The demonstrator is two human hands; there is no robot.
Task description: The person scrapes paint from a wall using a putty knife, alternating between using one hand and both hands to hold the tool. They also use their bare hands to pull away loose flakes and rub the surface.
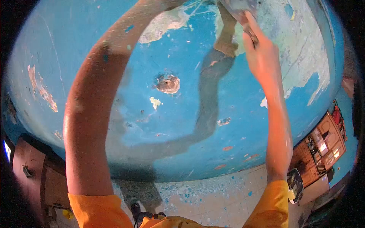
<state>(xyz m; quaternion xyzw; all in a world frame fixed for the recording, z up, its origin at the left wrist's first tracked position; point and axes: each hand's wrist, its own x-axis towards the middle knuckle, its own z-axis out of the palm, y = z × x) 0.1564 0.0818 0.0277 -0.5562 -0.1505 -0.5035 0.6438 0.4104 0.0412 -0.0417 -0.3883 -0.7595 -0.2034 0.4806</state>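
Observation:
A blue wall (167,121) with peeling paint fills most of the view, and pale bare patches (304,41) show at the upper right and top middle. My right hand (262,51) is closed around a scraper (239,9), its metal blade near the wall at the top edge. Motion blurs the tool slightly. My left hand (167,3) reaches up to the top edge near another bare patch (163,26); its fingers are out of sight. A rough hole (167,83) lies in the wall between my arms. Paint flecks stick to my left forearm.
Blue paint chips (190,195) litter the tiled floor (235,193) below the wall. A wooden cabinet (325,142) stands at the right, with a dark and white object (295,185) beside my right sleeve. Brown wooden furniture (30,167) is at the lower left.

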